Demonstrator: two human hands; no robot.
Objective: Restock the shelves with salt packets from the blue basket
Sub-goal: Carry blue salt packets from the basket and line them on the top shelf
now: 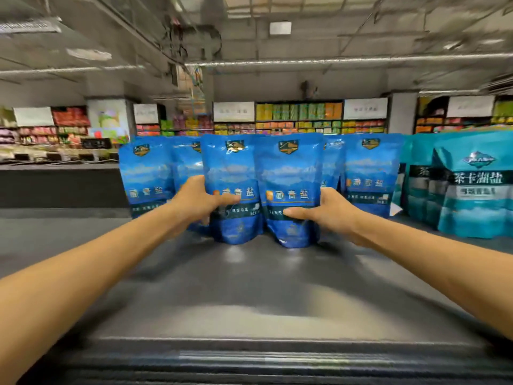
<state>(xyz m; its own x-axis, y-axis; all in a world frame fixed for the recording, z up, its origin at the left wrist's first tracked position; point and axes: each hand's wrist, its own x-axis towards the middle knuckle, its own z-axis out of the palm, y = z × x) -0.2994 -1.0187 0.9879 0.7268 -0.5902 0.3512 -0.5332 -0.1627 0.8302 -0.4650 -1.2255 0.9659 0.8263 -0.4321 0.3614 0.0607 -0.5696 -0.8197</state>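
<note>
Two blue salt packets stand upright side by side on the dark grey top shelf [249, 287]. My left hand [198, 202] grips the left packet [231, 176] at its left edge, thumb across the front. My right hand [326, 213] grips the right packet [288, 173] at its right edge, thumb on the front. Behind them stands a row of several more blue salt packets [370, 173]. The blue basket is out of view.
Teal salt packets [474, 195] stand in a group at the right of the shelf. The shelf's front edge [249, 354] runs across the bottom. Other store shelves with coloured goods [298, 118] fill the background, a dark counter [58, 187] at left.
</note>
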